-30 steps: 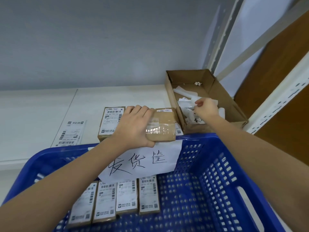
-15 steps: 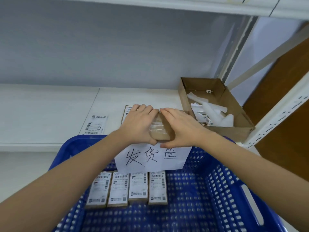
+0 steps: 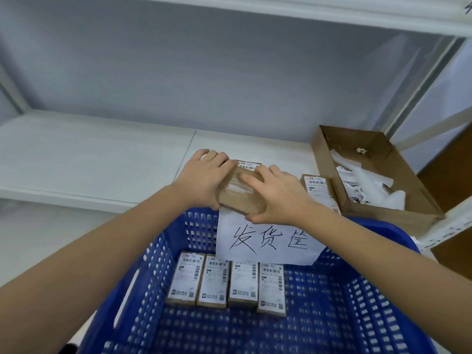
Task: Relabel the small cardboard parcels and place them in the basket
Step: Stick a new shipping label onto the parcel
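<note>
Shelf: white shelf (image 3: 102, 154), blue basket (image 3: 383, 290) in front.
Parcel: taped cardboard parcel (image 3: 240, 198) above basket rim; looks light, stiff, slick tape.
Grip: left hand (image 3: 204, 175) and right hand (image 3: 278, 198) clasp its ends.

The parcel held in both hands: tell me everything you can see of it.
The parcel is a small brown cardboard box. Its upward face carries clear glossy tape and no visible label. It is tilted, above the far rim of the blue basket and in front of the white shelf. The left hand grips its left end; the right hand holds its right end, fingers lying across the top. Its underside is hidden.
</note>
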The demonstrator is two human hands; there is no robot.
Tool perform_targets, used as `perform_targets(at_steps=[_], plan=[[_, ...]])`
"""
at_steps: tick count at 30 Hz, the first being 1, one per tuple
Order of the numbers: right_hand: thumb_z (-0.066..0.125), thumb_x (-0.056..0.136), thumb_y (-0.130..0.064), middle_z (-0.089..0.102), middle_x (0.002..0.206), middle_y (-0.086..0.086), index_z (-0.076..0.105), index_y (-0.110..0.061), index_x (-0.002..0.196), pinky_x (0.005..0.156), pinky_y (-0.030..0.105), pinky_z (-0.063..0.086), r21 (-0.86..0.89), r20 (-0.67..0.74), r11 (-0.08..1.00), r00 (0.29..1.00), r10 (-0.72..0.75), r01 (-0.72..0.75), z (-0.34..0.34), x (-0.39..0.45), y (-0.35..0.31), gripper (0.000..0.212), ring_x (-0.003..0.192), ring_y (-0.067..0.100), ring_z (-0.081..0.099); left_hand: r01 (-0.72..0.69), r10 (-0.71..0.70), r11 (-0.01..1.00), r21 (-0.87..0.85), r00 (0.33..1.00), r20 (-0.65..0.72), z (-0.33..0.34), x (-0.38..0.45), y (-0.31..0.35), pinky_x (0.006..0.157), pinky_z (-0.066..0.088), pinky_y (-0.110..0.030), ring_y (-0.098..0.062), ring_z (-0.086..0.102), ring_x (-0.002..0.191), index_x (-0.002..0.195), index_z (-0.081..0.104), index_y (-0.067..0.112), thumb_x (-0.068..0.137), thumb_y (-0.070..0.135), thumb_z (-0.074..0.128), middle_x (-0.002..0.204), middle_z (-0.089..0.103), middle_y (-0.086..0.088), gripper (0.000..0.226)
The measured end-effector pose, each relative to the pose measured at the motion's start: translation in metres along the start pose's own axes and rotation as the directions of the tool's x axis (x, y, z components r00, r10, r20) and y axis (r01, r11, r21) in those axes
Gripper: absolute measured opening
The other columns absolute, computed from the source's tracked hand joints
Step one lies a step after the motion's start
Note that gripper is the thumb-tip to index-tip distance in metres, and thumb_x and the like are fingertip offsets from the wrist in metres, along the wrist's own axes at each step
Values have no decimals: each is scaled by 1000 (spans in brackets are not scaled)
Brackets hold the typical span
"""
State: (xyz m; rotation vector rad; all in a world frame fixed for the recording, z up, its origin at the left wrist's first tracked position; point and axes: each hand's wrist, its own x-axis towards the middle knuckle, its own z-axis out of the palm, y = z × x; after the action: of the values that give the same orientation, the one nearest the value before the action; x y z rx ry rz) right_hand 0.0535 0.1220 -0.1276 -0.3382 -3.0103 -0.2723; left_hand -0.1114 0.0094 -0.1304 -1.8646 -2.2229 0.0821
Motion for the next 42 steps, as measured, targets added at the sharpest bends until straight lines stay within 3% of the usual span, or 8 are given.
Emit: perform_targets(at_steps=[4, 7, 10, 15, 30, 35, 38, 42], plan=[[59, 72, -68, 48, 117, 8, 37, -27, 138, 71, 30, 34, -9, -39, 991, 990, 135, -136, 4, 29, -16, 81, 107, 25, 47, 299, -287, 947, -121, 952, 111, 12, -2, -34, 109, 26, -36, -25, 32, 133, 151, 14, 15, 69, 42, 78, 146, 31, -7, 108], [57, 74, -67, 47, 114, 8, 36, -26, 137, 69, 29, 33, 14, -28, 973, 973, 229, -229, 9, 51, -24, 78, 106, 25, 48, 581, -524, 798, -161, 800, 292, 33, -3, -63, 92, 41, -37, -29, 45, 120, 138, 37, 8, 79, 41, 72, 132, 45, -13, 76], [56, 74, -68, 49, 114, 8, 39, -26, 135, 67, 29, 33, 54, -21, 949, 950, 311, -309, 17, 72, -29, 76, 104, 25, 50, 707, -577, 678, -202, 682, 450, 64, -6, -83, 75, 40, -32, -23, 52, 97, 118, 51, 9, 83, 42, 70, 109, 57, -6, 52], [52, 75, -72, 49, 115, 9, 42, -19, 127, 67, 30, 34, 29, 8, 926, 927, 376, -376, 32, 102, -36, 74, 103, 25, 50, 780, -574, 553, -292, 611, 546, 113, 0, -100, 70, 39, -31, -21, 51, 84, 86, 44, 12, 81, 44, 72, 79, 48, 1, 43], [48, 79, -71, 49, 111, 10, 41, -14, 126, 65, 31, 34, -19, 6, 922, 922, 388, -387, 45, 129, -41, 74, 99, 24, 49, 853, -646, 430, -297, 520, 559, 137, 19, -103, 71, 41, -30, -21, 54, 85, 94, 47, 13, 80, 28, 76, 82, 52, 1, 35], [50, 78, -70, 49, 111, 10, 41, -15, 126, 65, 30, 33, 13, -19, 912, 912, 410, -409, 29, 119, -34, 73, 99, 25, 49, 758, -634, 122, -640, 556, 537, 125, 19, -101, 67, 55, -33, -25, 62, 77, 87, 62, 4, 87, 14, 68, 99, 69, -15, 11], [49, 78, -71, 48, 110, 9, 42, -16, 126, 65, 30, 33, 27, -27, 898, 897, 441, -440, 14, 106, -29, 73, 99, 25, 49, 560, -696, -77, -825, 562, 447, 95, 16, -94, 57, 49, -25, -18, 60, 64, 100, 63, 1, 89, 9, 66, 100, 69, -19, 14], [50, 77, -72, 50, 108, 9, 42, -17, 125, 65, 30, 31, 81, -28, 855, 856, 516, -512, -8, 72, -22, 74, 97, 26, 50, 281, -695, -407, -869, 523, 494, 40, 3, -69, 59, 54, -22, -11, 64, 57, 88, 62, 6, 90, 11, 65, 90, 68, -10, 7]])
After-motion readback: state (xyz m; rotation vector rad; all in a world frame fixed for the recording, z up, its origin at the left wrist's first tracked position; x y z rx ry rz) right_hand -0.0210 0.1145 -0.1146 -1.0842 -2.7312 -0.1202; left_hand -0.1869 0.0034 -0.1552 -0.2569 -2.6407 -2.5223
